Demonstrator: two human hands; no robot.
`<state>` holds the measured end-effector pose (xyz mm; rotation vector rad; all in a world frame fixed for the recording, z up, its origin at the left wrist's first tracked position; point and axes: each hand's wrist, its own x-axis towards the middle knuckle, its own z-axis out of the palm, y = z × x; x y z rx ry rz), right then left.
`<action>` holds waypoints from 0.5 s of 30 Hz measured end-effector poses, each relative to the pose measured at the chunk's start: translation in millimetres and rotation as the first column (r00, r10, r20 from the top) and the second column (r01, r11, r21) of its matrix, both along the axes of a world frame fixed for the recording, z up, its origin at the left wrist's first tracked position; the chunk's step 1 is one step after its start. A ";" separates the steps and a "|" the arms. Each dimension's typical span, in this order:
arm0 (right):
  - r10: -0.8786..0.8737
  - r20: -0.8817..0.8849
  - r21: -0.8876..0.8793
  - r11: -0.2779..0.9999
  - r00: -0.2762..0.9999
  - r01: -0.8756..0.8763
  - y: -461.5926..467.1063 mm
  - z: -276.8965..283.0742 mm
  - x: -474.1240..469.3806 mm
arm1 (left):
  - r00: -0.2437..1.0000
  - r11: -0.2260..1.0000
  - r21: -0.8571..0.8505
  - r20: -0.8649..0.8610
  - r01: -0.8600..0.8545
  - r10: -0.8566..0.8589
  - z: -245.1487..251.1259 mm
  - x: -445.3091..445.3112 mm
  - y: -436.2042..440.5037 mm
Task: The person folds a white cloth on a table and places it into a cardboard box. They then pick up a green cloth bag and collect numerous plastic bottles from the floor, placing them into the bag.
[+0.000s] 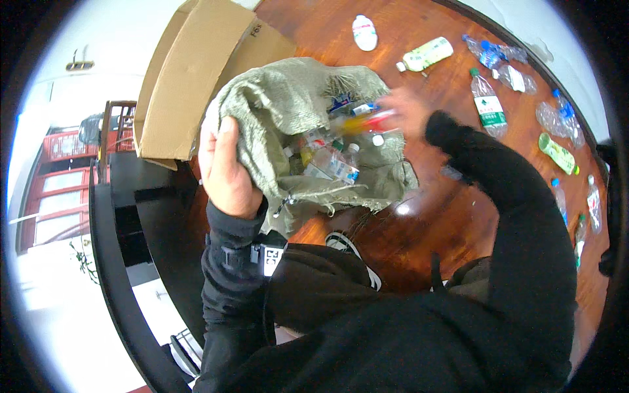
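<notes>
A pale green woven sack (295,88) sits before me with its mouth spread wide and frayed. My left hand (228,172) grips the rim of the sack on its left side, thumb on top. Over the right side of the mouth is my right hand (405,113), blurred, with a bottle with a red and yellow label (366,123) in its fingers. Inside the sack lie several plastic bottles, among them a clear bottle with a blue and white label (339,167) and one with a white cap (377,140).
Several bottles lie on the reddish wooden floor to the right, including a green-capped bottle (488,105), a yellow-green bottle (426,53) and a white bottle (364,33). A cardboard box (191,73) stands behind the sack at left. Black furniture (157,206) is on the left.
</notes>
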<state>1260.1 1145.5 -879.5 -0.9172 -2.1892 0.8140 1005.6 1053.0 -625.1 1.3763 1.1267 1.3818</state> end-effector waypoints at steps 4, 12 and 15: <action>0.178 -0.173 0.047 0.984 0.969 -0.172 -28.4 24.6 -101.1 | 0.982 0.995 0.082 -0.174 -0.059 0.073 6.4 7.3 -9.2; -0.638 0.608 0.099 0.651 0.472 0.753 -1.3 -57.7 135.4 | 0.975 0.991 0.062 -0.180 -0.119 0.128 -8.3 -16.5 -13.4; -0.731 0.661 0.156 0.351 0.166 0.923 -42.0 -111.3 217.5 | 0.981 0.989 -0.027 -0.133 -0.146 0.142 -17.5 -24.4 -3.1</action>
